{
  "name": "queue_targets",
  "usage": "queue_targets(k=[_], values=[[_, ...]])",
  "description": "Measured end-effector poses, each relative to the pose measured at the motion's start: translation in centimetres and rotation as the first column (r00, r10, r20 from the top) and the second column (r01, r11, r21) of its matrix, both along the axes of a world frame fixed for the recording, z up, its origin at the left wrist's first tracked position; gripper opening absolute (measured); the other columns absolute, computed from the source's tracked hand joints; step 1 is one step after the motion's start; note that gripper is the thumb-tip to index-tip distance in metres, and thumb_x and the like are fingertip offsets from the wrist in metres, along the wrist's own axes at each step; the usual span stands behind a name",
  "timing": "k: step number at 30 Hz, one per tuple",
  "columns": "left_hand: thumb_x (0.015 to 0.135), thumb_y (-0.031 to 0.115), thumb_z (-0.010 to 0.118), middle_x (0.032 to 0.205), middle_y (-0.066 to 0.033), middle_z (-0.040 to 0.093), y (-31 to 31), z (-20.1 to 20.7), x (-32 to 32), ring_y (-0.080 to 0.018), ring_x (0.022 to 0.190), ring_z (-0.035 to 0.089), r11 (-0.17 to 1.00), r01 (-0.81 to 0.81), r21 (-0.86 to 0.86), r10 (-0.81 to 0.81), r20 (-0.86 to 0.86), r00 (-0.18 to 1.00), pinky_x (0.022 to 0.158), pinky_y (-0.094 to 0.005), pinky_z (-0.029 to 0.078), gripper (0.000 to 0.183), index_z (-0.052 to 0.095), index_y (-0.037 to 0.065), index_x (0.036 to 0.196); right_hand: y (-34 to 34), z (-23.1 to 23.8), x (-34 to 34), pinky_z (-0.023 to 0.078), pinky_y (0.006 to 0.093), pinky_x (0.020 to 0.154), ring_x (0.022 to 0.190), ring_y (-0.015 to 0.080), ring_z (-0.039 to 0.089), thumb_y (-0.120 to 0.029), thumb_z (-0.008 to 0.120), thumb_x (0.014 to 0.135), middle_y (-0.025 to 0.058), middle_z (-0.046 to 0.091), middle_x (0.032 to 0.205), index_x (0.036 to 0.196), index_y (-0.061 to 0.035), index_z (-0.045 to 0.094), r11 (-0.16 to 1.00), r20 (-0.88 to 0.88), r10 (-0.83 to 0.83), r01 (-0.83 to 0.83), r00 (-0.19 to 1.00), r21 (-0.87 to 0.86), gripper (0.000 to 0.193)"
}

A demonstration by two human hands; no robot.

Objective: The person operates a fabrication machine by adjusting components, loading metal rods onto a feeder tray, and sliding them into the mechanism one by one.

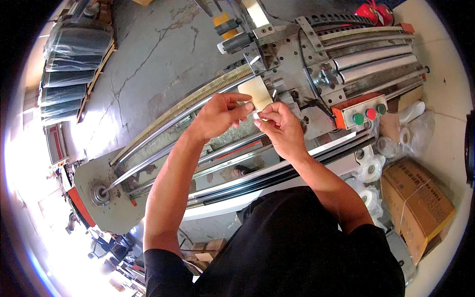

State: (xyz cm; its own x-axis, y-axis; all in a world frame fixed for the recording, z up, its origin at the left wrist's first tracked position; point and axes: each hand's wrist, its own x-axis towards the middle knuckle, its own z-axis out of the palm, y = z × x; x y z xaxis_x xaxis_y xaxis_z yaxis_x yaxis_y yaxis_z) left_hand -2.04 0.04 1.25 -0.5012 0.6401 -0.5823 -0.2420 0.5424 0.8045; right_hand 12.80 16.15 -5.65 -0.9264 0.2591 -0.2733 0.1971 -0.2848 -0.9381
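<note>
Over the long machine bed, my two hands meet close together. Between the fingertips of my right hand (283, 129) is a small white piece (256, 115), pinched by thumb and forefinger. My left hand (222, 115) comes up to it from the other side, its fingers bent and closed at the tips; what lies between them is too small to make out. Just beyond both hands, a cream-coloured flat block (253, 90) sits at the machine's carriage, its near edge partly covered by my left fingers.
Steel guide rods (153, 163) run along the bed. An orange control box (363, 112) with coloured buttons and white rollers (378, 67) are at the right. A cardboard box (418, 203) stands near plastic-wrapped rolls (368, 167). Dark wrapped stacks (74, 64) rest on the far-left floor.
</note>
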Motion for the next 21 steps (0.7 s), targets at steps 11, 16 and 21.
queue_targets(k=[11,16,21], values=[[0.105,0.034,0.07,0.087,-0.0003,0.069,-0.3,-1.0,-0.1,-0.0082,0.075,0.06,0.999,0.021,0.027,-0.019,-0.068,0.997,0.066,-0.027,0.048,0.034,0.076,0.003,0.117,1.0,7.1,0.6,0.054,0.0242,0.082,0.096,0.0082,0.068,-0.004,0.074,0.1,0.0071,0.075,0.111,0.121,-0.0029,0.057,0.974,-0.052,0.036,-0.046,0.998,-0.223,0.026],[0.108,0.028,0.061,0.086,-0.0011,0.068,-0.6,-1.2,0.1,-0.009,0.075,0.06,0.999,0.029,0.03,-0.028,-0.032,0.999,0.067,-0.0276,0.048,0.029,0.074,0.002,0.105,2.8,7.8,-4.4,0.045,0.0231,0.067,0.076,0.0088,0.063,-0.032,0.059,0.112,0.007,0.074,0.115,0.123,-0.0071,0.061,0.984,-0.077,0.114,-0.123,0.99,-0.127,0.027],[0.11,0.025,0.057,0.087,-0.0041,0.067,-0.5,-0.4,1.0,-0.0114,0.074,0.06,0.996,-0.087,0.035,0.089,-0.051,0.995,0.067,-0.0293,0.049,0.02,0.055,0.005,0.108,4.5,4.1,-6.3,0.044,0.0243,0.06,0.064,0.0073,0.056,-0.039,0.051,0.114,0.0087,0.074,0.119,0.122,-0.0088,0.061,0.959,0.126,0.28,-0.27,0.952,-0.088,0.032]])
